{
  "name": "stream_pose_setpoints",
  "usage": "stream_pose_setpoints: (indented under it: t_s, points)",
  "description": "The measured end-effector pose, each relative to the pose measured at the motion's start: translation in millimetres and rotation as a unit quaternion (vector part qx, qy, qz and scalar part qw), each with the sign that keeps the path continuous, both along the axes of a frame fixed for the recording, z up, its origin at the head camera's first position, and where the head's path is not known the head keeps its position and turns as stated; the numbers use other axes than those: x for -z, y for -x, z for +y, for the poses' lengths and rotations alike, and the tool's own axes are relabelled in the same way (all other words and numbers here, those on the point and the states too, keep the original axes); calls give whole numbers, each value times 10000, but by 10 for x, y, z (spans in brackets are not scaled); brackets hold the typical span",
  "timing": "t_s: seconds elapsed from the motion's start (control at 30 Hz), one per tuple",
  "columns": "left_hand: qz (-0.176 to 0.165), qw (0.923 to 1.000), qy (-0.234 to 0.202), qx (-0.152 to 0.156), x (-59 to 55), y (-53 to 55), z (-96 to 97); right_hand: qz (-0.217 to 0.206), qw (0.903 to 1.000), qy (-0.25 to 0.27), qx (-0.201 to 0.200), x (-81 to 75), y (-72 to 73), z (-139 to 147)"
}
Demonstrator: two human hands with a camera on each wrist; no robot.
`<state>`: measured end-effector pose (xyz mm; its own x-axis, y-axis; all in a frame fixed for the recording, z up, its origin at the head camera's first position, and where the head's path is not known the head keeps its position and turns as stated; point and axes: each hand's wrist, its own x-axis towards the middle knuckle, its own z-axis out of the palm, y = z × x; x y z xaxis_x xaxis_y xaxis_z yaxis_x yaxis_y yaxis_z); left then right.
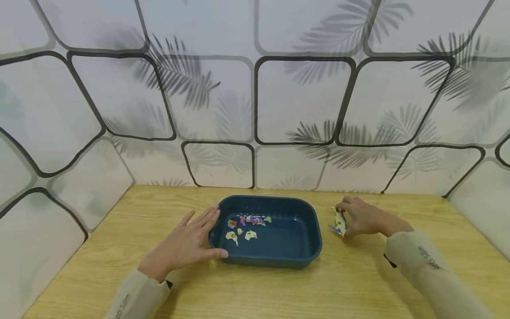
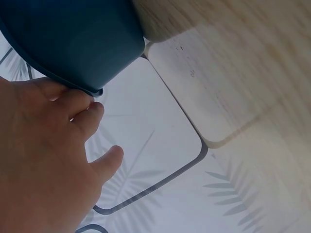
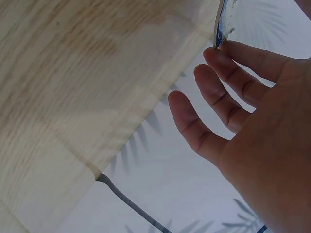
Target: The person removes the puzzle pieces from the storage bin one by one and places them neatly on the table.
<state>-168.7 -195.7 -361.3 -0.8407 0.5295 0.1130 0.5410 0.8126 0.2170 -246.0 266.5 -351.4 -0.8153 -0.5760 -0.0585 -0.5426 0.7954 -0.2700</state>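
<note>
My left hand point(image 1: 187, 248) rests against the left side of a dark blue rectangular tub point(image 1: 275, 262), fingers spread along its rim and thumb at the front left corner. The left wrist view shows those fingers touching the rim of the tub point(image 2: 92, 43) from outside. Several small colourful cut-out pieces point(image 1: 251, 235) lie on the tub's floor, mostly in its left half. To the right of the tub, my right hand point(image 1: 362, 217) pinches a thin cream and blue printed piece point(image 1: 340, 221) between thumb and fingers. Only an edge of that piece point(image 3: 224, 24) shows in the right wrist view.
The tub stands on a light wood-grain table point(image 1: 255, 292). A white wall covering point(image 1: 295, 97) with dark outlined shapes and grey leaves rises behind the table and at both sides.
</note>
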Motion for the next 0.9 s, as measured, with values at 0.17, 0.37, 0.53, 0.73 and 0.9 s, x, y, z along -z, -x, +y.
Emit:
stream_pose_setpoints:
  t_s: [0.17, 0.37, 0.53, 0.73, 0.9]
  points:
    - [27, 10000, -5, 23, 3, 5, 9, -82, 10000, -8, 23, 40, 19, 19]
    - [46, 10000, -19, 33, 8, -1, 4, -144, 9998, -84, 67, 39, 35, 19]
    - [100, 9999, -23, 34, 22, -5, -9, -225, 9995, -144, 184, -30, 37, -2]
    - [119, 9999, -56, 57, 27, 1, -14, -253, 9994, -5, 255, -177, 33, -19]
    - [96, 9999, -47, 54, 24, 5, -7, -158, 9996, 82, 203, -308, 33, -55]
